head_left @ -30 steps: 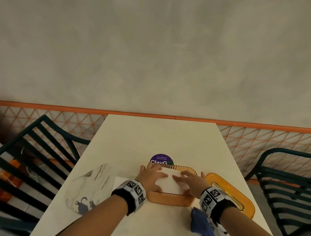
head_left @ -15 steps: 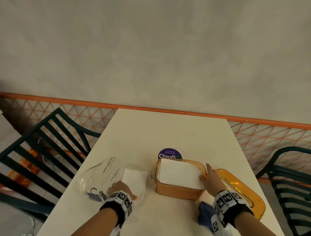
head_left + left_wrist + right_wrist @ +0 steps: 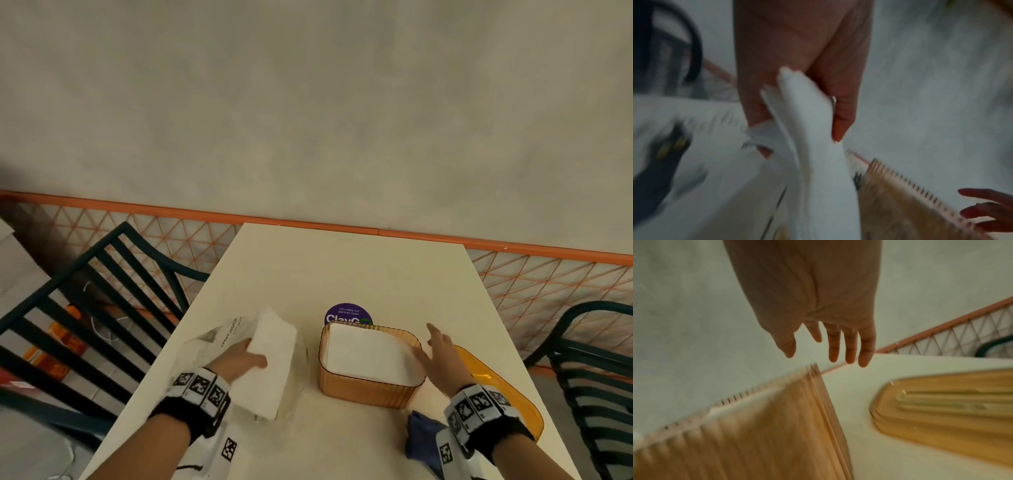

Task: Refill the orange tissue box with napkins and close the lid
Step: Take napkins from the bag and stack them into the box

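The ribbed orange tissue box (image 3: 368, 390) stands open on the table, filled near its rim with white napkins (image 3: 368, 353). Its orange lid (image 3: 507, 394) lies flat to the right of the box. My left hand (image 3: 239, 359) grips a stack of white napkins (image 3: 270, 363), lifted and tilted above a clear plastic wrapper (image 3: 212, 339); in the left wrist view thumb and fingers pinch the napkin stack (image 3: 813, 129). My right hand (image 3: 442, 356) hovers with straight fingers (image 3: 849, 345) just beyond the box's right end, holding nothing, above the box (image 3: 756, 434) and lid (image 3: 951, 410).
The cream table (image 3: 342, 267) reaches back to a grey wall with an orange rail. A purple round sticker (image 3: 347, 313) sits behind the box. A blue cloth (image 3: 421, 442) lies near my right wrist. Dark green chairs (image 3: 85, 308) stand on both sides.
My left hand left the box, went to the wrapper and lifted a napkin stack out of it. My right hand came off the box's right end and now hovers.
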`<state>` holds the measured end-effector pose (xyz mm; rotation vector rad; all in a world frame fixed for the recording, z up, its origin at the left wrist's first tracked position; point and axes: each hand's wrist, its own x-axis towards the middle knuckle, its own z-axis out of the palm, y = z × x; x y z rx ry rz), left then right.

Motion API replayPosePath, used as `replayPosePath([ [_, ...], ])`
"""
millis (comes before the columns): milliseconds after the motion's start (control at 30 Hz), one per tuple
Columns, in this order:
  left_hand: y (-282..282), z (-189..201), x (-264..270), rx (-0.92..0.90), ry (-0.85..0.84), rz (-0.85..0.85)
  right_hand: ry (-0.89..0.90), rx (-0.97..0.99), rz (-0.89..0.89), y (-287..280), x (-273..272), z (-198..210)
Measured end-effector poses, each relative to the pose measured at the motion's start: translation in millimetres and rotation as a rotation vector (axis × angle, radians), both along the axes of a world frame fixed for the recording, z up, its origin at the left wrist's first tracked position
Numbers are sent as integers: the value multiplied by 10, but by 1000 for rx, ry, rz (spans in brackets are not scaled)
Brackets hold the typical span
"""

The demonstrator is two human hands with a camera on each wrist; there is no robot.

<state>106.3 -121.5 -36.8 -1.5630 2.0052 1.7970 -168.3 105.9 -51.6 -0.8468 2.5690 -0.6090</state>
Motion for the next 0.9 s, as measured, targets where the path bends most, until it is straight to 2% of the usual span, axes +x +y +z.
replayPosePath([
  [67,-40,280,27,-5,138,2,102,-139,26,-45,3,246],
  [133,-27,571,-5,-57,236,-53,92,-290,98,-158,90,559],
  [267,161,996,-244,-104,325,-299,-257,-445,255,-462,364,1094],
  [400,385,1103,-549,-73,360,-488,-468,-397,287,-567,487,1264],
  [567,443,1010,-745,-141,317,-509,-509,-421,270,-440,369,1189],
  [667,371,869,-749,-107,338,-408,-497,-545,174,-323,250,1161],
  [800,503,623,-829,122,578,34,-580,-762,33,-189,202,1016],
  [900,695,538,-1030,-18,651,192,-515,-808,-11,-154,227,881],
])
